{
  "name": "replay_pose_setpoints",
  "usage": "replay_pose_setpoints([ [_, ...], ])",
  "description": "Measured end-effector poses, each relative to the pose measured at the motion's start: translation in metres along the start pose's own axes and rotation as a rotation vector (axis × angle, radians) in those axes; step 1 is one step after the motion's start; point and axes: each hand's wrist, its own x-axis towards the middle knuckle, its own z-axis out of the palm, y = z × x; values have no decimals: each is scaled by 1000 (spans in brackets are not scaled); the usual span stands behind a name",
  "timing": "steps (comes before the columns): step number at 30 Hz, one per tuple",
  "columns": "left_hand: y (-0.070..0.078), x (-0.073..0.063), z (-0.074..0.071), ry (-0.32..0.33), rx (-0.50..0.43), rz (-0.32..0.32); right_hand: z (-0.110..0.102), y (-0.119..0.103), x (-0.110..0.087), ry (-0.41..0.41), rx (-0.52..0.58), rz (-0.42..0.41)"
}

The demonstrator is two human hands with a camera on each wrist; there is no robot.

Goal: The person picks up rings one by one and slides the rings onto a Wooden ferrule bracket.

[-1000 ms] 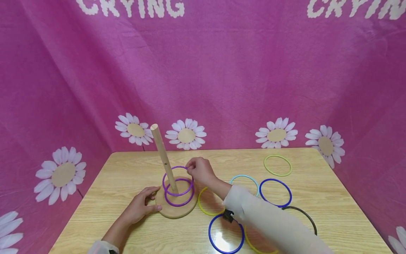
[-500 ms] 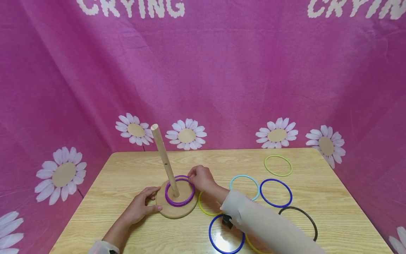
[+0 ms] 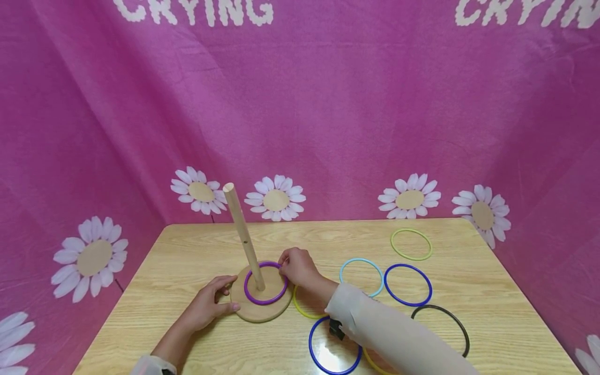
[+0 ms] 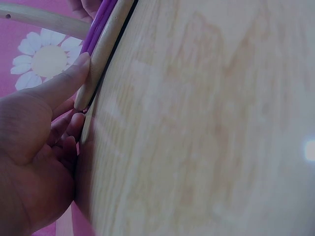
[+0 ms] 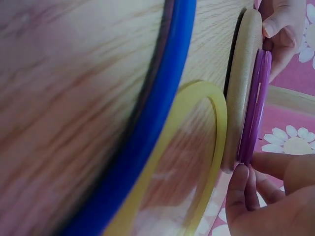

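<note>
A wooden peg [image 3: 240,229] stands on a round wooden base [image 3: 258,315] at the left of the table. Around the peg's foot lie two purple rings [image 5: 255,110], stacked flat on the base; from the head they look almost like one purple ring [image 3: 265,303]. My right hand [image 3: 299,267] pinches the rings' right side between thumb and fingers. On the opposite side, my left hand [image 3: 206,307] grips the base's edge. In the left wrist view its thumb presses on top of the base [image 4: 101,61], with the other fingers curled at the rim.
Right of the base lie a yellow ring [image 3: 304,313], a light blue ring [image 3: 358,259], two blue rings [image 3: 311,350], a black ring [image 3: 461,327] and a yellow-green ring [image 3: 429,249]. Another yellow ring [image 3: 375,366] is partly under the right sleeve. A pink cloth [image 3: 328,114] hangs behind.
The upper purple ring has come down the peg with my right hand and now lies on the lower one. My left hand has stayed on the base.
</note>
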Motion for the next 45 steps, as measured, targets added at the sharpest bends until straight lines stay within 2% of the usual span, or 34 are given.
replay_pose_setpoints([
  [17,1,0,0,2,9,-6,-16,2,-5,-41,95,-14],
  [22,2,1,0,2,15,-8,-26,10,-5,-21,99,-35],
  [34,4,-1,-1,-9,11,-7,-63,37,-11,69,143,48],
  [45,6,-1,0,-4,22,-26,-110,76,-18,164,114,44],
])
